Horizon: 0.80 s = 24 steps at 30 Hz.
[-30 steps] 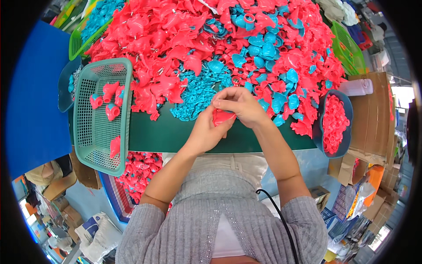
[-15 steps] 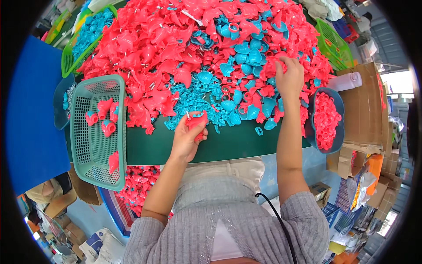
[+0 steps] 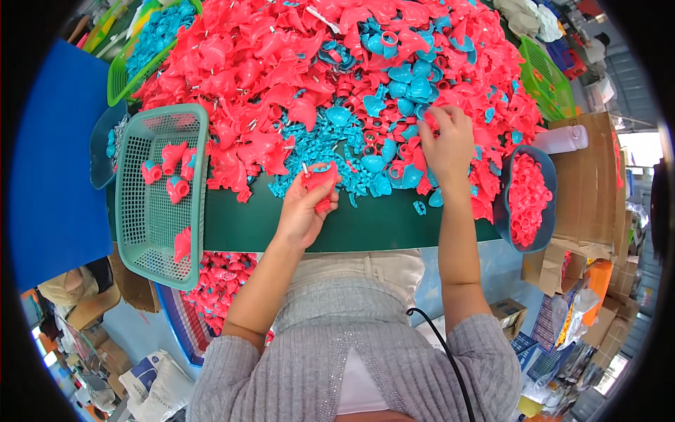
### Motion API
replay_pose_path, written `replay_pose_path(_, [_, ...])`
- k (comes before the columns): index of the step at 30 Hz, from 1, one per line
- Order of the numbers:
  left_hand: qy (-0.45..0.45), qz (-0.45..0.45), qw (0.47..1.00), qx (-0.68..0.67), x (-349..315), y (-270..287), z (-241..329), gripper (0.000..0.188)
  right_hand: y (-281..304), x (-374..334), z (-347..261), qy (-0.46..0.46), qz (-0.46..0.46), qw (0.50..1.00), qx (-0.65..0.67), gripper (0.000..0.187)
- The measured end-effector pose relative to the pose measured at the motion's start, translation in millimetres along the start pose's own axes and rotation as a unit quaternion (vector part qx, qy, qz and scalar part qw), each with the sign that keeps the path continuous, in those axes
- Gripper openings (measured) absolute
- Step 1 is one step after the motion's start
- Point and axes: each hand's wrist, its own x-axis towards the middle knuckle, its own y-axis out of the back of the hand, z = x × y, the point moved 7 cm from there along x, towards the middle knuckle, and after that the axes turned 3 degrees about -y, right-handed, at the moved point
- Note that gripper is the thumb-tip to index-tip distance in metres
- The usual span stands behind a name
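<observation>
Right hand [image 3: 450,146] has shifted leftward over the pile [image 3: 339,90], curled downward, grip unclear; left hand [image 3: 301,213] clamps a red piece [image 3: 320,180].

Head feed, I have left hand [image 3: 304,211] near dial centre, fingers and thumb closed round glossy pink piece [image 3: 322,180], pale pin poking up beside it. Right hand [image 3: 450,144] at 2 o'clock, fingers curled down at pink heap [image 3: 239,77]; grip hidden from me. Small blue pieces [image 3: 302,165] spread at 11, beyond left hand. Green mesh basket [image 3: 151,225] at 9, few pink-and-blue pieces inside. Dark bowl [image 3: 500,211] at 3, full of pink rings [image 3: 529,197]. Pale bottle [image 3: 559,139] just beyond bowl. Bare green tabletop [image 3: 365,228] at 6.
</observation>
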Motion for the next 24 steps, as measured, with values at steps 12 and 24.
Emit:
replay_pose_path(12, [0.015, 0.020, 1.000, -0.017, -6, 8, -14, 0.030, -53, -26, -42, 0.030, -0.267, 0.956, -0.121, 0.033])
replay_pose_path(24, [-0.003, 0.026, 1.000, -0.002, 14, -9, -11, 0.028, -50, -23, -44, 0.160, -0.271, 0.947, -0.067, 0.027])
